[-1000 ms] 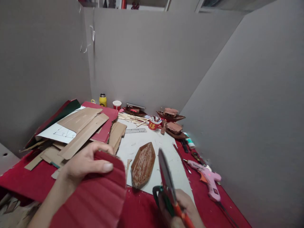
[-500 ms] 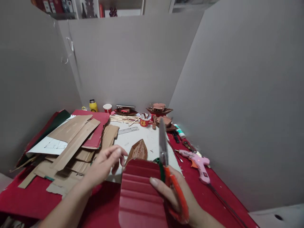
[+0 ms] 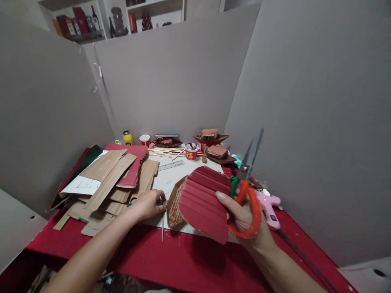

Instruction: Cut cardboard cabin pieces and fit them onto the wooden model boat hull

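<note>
My right hand (image 3: 244, 221) grips a piece of red ridged cardboard (image 3: 204, 203) with rounded corners, its thumb pressed on top. Scissors (image 3: 246, 173) with orange and green handles hang on the same hand, blades parted slightly and pointing up and away. Under the cardboard, partly covered, lies a small brown boat hull (image 3: 174, 207) with a ridged floor. My left hand (image 3: 154, 203) rests low at the hull's left side with its fingers pinched together. A thin pointed stick (image 3: 163, 230) runs from near these fingertips past the board's edge; whether they grip it is unclear.
Cardboard strips (image 3: 113, 179) are heaped on the left. Behind the hull are a ruler (image 3: 171, 165), several thin sticks (image 3: 163, 151), a red paper cup (image 3: 191, 152) and finished model boats (image 3: 210, 138). A pink glue gun (image 3: 270, 209) trails its cable at the right.
My right hand has swung right with the cardboard and scissors, tilting the cardboard and uncovering more table. My left hand has come down beside the hull and its fingers have closed.
</note>
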`<state>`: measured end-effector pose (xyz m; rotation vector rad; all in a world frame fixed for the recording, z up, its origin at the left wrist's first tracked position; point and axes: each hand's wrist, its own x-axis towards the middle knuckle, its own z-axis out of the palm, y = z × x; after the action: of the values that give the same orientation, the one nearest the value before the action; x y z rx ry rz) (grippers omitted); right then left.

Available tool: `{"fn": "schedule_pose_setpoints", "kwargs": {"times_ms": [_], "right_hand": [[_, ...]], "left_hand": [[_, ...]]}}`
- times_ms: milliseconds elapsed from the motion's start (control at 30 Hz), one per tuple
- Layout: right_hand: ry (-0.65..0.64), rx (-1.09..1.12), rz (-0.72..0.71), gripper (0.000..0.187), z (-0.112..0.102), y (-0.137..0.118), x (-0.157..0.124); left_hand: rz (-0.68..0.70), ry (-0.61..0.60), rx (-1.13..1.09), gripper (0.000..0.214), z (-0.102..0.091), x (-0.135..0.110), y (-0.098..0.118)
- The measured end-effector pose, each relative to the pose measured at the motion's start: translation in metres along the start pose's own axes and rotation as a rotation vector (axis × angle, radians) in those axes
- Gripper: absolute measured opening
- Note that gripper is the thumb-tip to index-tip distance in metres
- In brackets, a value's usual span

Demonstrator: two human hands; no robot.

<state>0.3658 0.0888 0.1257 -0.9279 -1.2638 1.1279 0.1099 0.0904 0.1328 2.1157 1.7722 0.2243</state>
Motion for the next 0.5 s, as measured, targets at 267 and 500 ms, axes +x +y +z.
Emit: {"fn": "schedule_pose_setpoints", "kwargs": {"times_ms": [267,500], "right_hand": [[-0.097,0.193,0.059,0.025,0.004,-0.003,-0.003],[-0.046,0.153,0.114,0.03,0.008,0.001,-0.012]], "left_hand": [[0.081,-0.233,0.116,0.017,-0.019,-0.055,0.009],[0.064,-0.245,-0.395,0.025,-0.027,-0.096,0.041]]}}
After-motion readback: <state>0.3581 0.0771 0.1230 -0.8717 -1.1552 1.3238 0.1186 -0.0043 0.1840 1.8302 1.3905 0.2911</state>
